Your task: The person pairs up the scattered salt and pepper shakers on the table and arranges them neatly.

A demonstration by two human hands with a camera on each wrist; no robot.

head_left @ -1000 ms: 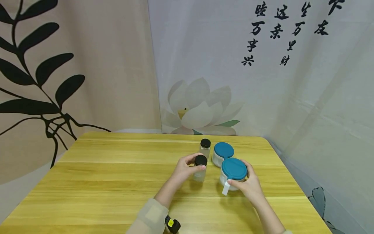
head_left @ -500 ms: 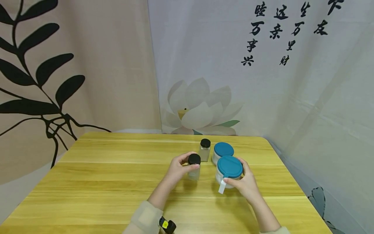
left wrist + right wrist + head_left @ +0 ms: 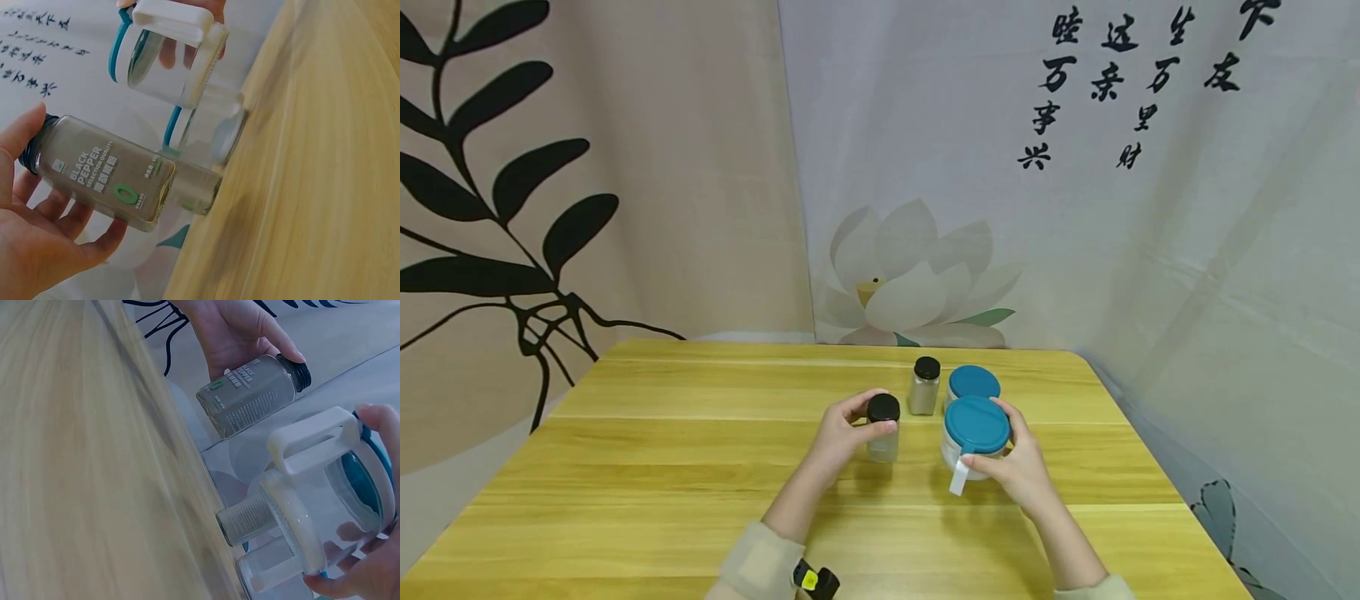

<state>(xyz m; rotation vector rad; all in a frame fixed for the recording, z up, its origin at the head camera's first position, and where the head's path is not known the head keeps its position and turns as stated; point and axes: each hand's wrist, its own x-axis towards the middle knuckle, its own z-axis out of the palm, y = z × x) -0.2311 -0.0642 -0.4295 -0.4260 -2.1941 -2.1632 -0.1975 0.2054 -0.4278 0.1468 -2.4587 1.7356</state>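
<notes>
My left hand [image 3: 842, 432] grips a black pepper bottle [image 3: 103, 172] near its black cap, with the thumb in front and the fingers behind. In the left wrist view its base is lifted off the table. My right hand [image 3: 1018, 458] holds a clear seasoning jar [image 3: 325, 506] with a blue lid [image 3: 977, 424] and a white handle, thumb at the handle's top, fingers round the far side. This jar is also raised above the table. Behind them stand a second black-capped bottle [image 3: 924, 387] and a second blue-lidded jar [image 3: 974, 382], partly hidden by the held jar.
The wooden table [image 3: 700, 467] reaches back to a fabric backdrop [image 3: 715, 183] printed with leaves, a lotus and writing. A black wrist device [image 3: 816, 579] with a yellow mark sits at the left sleeve [image 3: 760, 562].
Both hands have moved left, carrying the pepper bottle and the seasoning jar with them. More of the rear bottle shows now, while the front jar covers more of the rear jar.
</notes>
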